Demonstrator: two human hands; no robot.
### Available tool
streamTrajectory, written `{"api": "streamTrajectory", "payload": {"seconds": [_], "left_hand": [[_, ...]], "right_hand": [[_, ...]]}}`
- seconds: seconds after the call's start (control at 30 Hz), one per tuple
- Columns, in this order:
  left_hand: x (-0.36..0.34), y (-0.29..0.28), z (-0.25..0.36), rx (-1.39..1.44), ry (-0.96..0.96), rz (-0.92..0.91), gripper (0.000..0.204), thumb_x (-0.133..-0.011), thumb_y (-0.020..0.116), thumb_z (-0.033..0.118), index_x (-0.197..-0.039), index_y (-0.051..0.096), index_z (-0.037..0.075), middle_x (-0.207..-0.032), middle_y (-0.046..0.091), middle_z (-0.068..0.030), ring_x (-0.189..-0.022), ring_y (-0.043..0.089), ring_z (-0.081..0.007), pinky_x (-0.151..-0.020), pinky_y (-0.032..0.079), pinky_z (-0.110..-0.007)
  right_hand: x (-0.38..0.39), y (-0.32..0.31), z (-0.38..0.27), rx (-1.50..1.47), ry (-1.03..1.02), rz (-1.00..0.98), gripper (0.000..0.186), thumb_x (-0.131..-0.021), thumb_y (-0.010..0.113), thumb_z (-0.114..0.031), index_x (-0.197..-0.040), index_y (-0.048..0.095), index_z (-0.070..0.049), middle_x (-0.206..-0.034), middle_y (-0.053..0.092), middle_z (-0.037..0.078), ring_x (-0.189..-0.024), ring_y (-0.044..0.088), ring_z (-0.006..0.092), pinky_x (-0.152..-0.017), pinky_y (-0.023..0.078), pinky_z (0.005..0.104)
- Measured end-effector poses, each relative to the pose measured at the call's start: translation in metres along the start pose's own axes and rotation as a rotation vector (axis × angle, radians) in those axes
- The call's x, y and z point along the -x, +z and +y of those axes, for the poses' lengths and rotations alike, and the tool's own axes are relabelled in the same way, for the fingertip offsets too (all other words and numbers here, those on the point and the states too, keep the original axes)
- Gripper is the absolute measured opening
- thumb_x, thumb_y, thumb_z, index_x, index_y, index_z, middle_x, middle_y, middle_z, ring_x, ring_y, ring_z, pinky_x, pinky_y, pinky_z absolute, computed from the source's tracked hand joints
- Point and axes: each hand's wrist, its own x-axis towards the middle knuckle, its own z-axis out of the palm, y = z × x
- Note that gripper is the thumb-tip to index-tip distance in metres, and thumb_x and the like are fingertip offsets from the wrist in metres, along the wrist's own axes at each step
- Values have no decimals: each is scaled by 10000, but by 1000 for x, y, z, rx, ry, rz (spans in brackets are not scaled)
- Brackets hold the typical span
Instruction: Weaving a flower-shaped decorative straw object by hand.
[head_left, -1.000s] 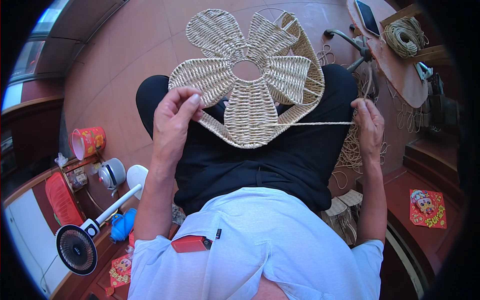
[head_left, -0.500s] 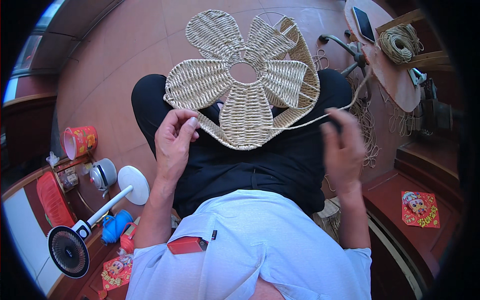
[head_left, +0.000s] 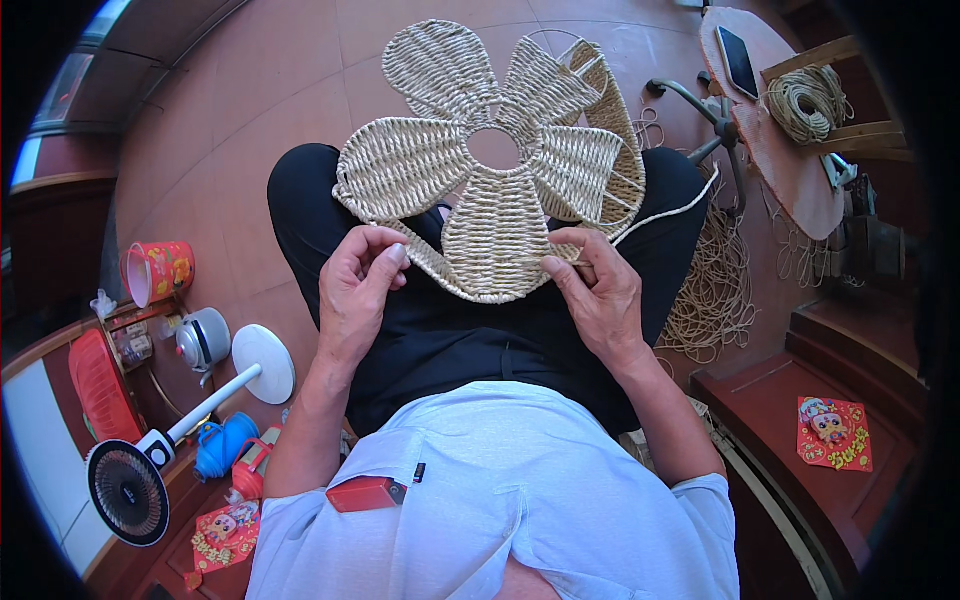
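A straw-coloured woven flower with broad petals and a round hole in its middle rests over my lap and knees. A curved woven rim joins some petals, and at the right a bare frame shows between them. My left hand is closed, thumb and forefinger pinched at the rim beside the left petal. My right hand pinches at the right edge of the front petal, where the cord is worked. From behind its fingers the loose cord runs up to the right. The fingers partly hide the pinched spots.
Loose cord lies heaped on the floor by my right knee. A wooden slab table at the right carries a phone and a coil of cord. At the left stand a fan, a kettle and a red patterned bucket.
My right hand has moved left from the stretched cord to the front petal's edge. The cord now hangs slack in a curve. My left hand stays at the rim.
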Motion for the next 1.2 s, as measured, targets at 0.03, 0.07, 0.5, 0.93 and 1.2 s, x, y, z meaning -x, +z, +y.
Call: {"api": "streamTrajectory", "payload": {"seconds": [0.03,0.07,0.5,0.93,1.2], "left_hand": [[-1,-1,-1,-1,0,0,138,-1099,686,138,-1190,710,37,-964,701,-9,-822,640,-65,-766,537,-236],[-3,-3,-3,12,-9,-10,140,-1100,685,143,-1190,711,39,-960,702,-10,-823,643,-67,-768,538,-236],[2,-53,2,256,-8,57,159,-1121,670,167,-1238,683,60,-945,701,-24,-767,654,-70,-706,548,-243],[16,-153,-134,329,-172,515,179,-1094,684,178,-1222,703,55,-932,718,-15,-716,632,-74,-682,531,-224],[11,-131,-174,457,-270,412,187,-1112,657,140,-1239,703,10,-1060,751,-42,-946,693,-85,-853,562,-240]], "right_hand": [[0,0,4,-33,52,3,205,-1017,781,-103,-1216,741,-80,-786,577,42,-643,501,89,-610,437,283],[0,0,6,-65,103,6,150,-1020,775,-98,-1165,748,-69,-687,517,10,-608,453,62,-589,406,268],[-6,-6,6,-73,169,-92,90,-1029,745,-89,-1108,759,-49,-713,612,-3,-652,534,38,-618,453,261],[-4,-21,-5,113,155,-215,291,-1094,719,-237,-1270,792,-17,-820,714,50,-742,619,108,-724,533,308],[-10,-16,2,25,273,-271,266,-1086,729,-203,-1217,798,18,-778,669,10,-710,576,60,-647,482,276]]}}
